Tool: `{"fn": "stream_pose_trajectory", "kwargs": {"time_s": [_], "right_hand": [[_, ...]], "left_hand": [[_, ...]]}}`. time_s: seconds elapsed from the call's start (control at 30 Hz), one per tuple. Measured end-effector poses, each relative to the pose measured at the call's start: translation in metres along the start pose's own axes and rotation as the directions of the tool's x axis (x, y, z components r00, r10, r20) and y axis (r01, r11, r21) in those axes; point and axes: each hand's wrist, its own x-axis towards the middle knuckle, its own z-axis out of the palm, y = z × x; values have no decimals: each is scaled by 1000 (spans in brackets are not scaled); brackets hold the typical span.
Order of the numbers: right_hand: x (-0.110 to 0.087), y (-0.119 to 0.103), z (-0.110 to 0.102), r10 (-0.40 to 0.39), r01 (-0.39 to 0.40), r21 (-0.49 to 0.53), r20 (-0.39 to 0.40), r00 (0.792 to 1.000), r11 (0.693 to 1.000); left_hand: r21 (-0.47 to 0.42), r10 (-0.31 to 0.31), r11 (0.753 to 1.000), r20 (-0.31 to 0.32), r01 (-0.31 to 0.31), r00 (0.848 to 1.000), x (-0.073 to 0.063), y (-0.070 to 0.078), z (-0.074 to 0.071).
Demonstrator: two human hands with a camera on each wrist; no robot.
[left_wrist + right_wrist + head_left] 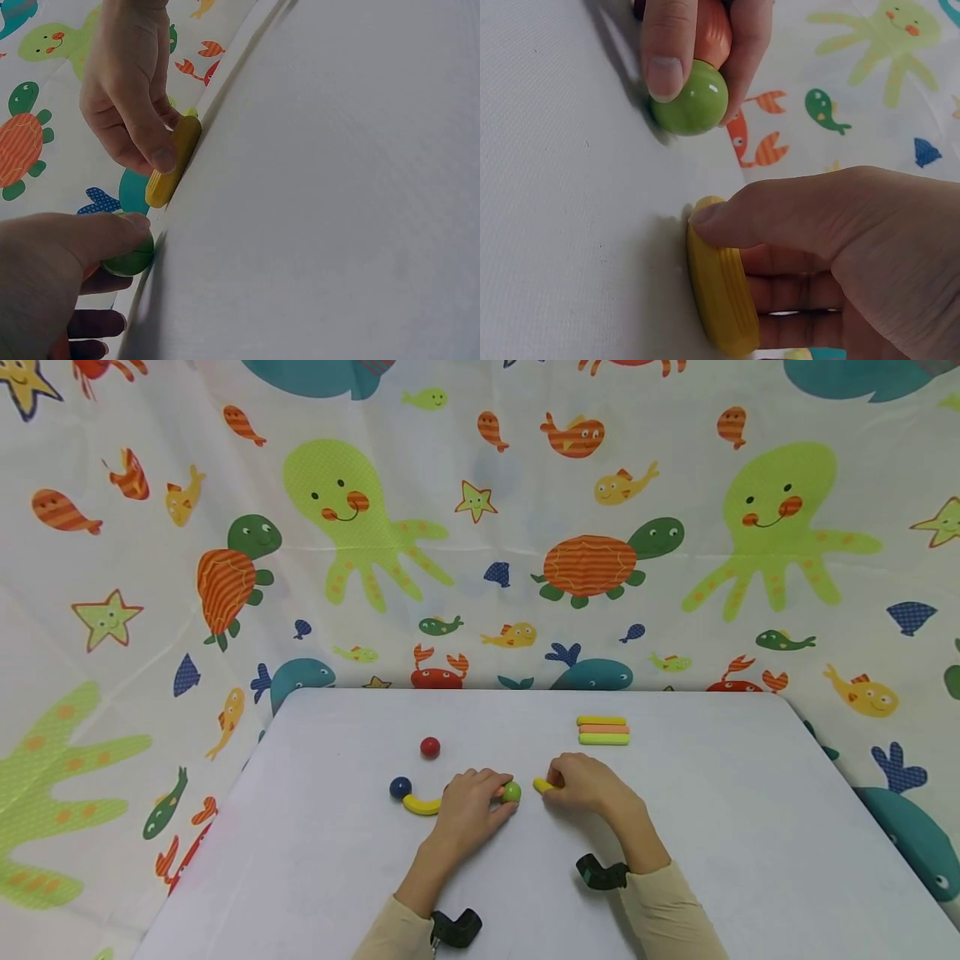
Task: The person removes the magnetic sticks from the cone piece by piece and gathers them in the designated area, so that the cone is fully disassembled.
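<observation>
My left hand (468, 806) pinches a glossy green ball (692, 101) between thumb and fingers, low over the white table. An orange piece (713, 34) sits against the ball, partly covered by the same hand. To the right, my right hand (588, 783) grips a yellow ridged stick (724, 289), thumb on one end of it. A small gap separates this stick from the green ball. Left of my left hand, a curved yellow stick (422, 807) lies with one end at a dark blue ball (400, 788); its other end is hidden by the hand.
A red ball (430, 747) lies farther back on the white table (337, 860). At the back right, yellow, orange and lime sticks (602, 731) lie side by side. Behind the table's far edge hangs a curtain (420, 539) printed with sea animals.
</observation>
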Motion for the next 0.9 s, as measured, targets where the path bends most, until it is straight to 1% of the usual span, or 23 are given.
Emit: {"fn": "stream_pose_trajectory", "kwargs": {"time_s": [0.27,0.33,0.43,0.5,0.57,0.67,0.8,0.9], "right_hand": [[1,3,-2,55,-55,-21,-10,998,998],[2,5,-2,58,-58,-30,-17,998,998],[2,8,-4,78,-80,-37,-36,996,996],[1,10,-5,101,-103,-34,-62,993,994],[-1,13,-7,140,-142,-15,-90,986,990],[-6,20,-10,179,-178,17,-143,974,984],[-10,30,-12,198,-193,42,-221,955,980],[-13,40,-10,211,-204,56,-279,937,977]], "left_hand": [[-13,8,1000,-4,-8,1000,0,-1,0],[-9,12,1000,-9,-12,1000,0,-1,0],[-2,17,1000,-20,-17,1000,0,-1,0],[3,18,1000,-21,-18,1000,-1,0,0],[4,20,1000,-19,-20,1000,-1,0,0],[0,23,1000,-15,-23,1000,-1,0,1],[-4,21,1000,-24,-21,999,0,0,2],[-2,17,1000,-23,-17,1000,-1,-1,2]]}}
